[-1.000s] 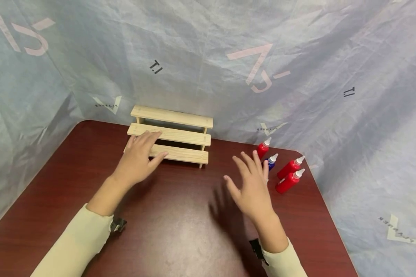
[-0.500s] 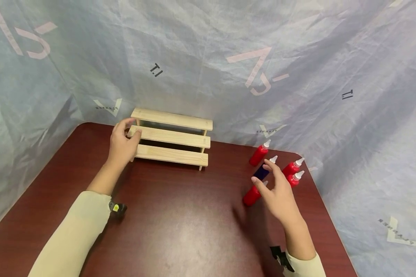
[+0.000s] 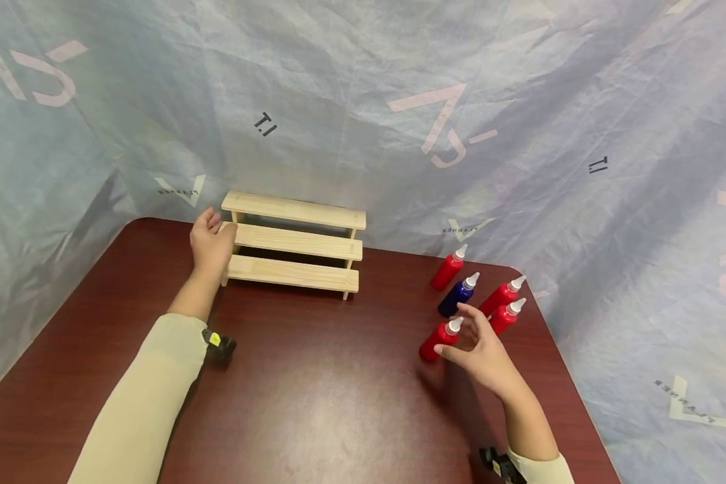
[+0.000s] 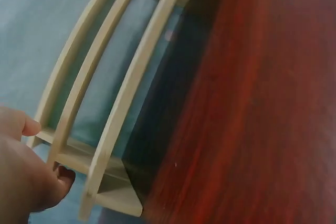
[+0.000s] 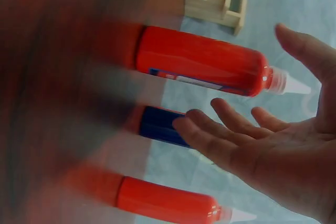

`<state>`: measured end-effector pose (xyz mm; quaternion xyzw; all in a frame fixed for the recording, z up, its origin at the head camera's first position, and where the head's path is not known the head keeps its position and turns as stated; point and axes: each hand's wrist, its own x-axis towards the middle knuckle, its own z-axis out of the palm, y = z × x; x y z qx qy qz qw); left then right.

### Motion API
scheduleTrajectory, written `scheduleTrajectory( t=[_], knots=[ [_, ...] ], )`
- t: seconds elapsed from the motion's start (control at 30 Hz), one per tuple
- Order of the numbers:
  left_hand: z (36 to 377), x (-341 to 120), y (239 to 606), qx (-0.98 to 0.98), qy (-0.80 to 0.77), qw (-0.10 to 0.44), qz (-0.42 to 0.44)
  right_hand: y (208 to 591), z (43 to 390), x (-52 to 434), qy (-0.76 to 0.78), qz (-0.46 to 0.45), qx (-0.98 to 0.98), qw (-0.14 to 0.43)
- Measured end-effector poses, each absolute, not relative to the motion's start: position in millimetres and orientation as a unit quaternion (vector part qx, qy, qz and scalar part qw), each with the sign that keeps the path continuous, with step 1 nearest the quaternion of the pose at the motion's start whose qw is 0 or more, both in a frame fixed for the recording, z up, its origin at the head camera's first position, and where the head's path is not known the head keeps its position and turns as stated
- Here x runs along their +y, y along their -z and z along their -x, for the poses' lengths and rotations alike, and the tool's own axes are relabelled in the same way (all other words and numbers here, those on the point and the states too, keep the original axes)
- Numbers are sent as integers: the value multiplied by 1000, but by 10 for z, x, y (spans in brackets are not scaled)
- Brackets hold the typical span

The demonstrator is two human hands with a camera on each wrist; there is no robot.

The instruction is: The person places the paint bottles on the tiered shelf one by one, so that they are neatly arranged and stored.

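Observation:
A three-tier wooden display rack (image 3: 293,272) stands at the back of the table. My left hand (image 3: 212,249) grips its left end, thumb at the middle board and fingers behind; the left wrist view shows the curled fingertips (image 4: 65,176) at the board ends. My right hand (image 3: 487,356) reaches around the nearest red squeeze bottle (image 3: 437,343), thumb and fingers spread on either side of its white nozzle. In the right wrist view a gap shows between the thumb (image 5: 299,45) and this upright red bottle (image 5: 199,61). Nothing is held in that hand.
Behind the nearest bottle stand a blue bottle (image 3: 456,299) and a red bottle (image 3: 447,271). Two more red bottles (image 3: 501,296) are near the table's right edge, one partly behind my right hand. A grey printed curtain (image 3: 339,101) hangs behind the brown table (image 3: 314,403).
My right hand moves from above the table to the right, then down around the nearest red bottle. My left hand shifts from over the rack's boards to its left end, and its fingers close in.

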<state>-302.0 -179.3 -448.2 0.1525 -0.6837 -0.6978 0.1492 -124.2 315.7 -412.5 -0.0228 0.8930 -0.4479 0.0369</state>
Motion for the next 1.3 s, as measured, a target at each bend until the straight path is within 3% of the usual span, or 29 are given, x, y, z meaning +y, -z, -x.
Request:
scheduleTrajectory(
  t=[0.23,0.4,0.6,0.9,1.3],
  knots=[
    [3170,-1728,4567,-634,736,171,-164,4320,1268,3218,459,49,884,74],
    [3219,-1686,4667,-650,706,218,-179,4436,1286,3208,459,52,883,88],
    [3274,-1615,4741,-674,670,257,-178,4444,1308,3204,427,46,901,70],
    [3275,-1553,4767,-691,645,270,-182,4381,1398,3060,396,66,914,63],
    [3289,-1583,4812,-702,640,274,-149,4354,1796,2595,445,129,884,60]
  ],
)
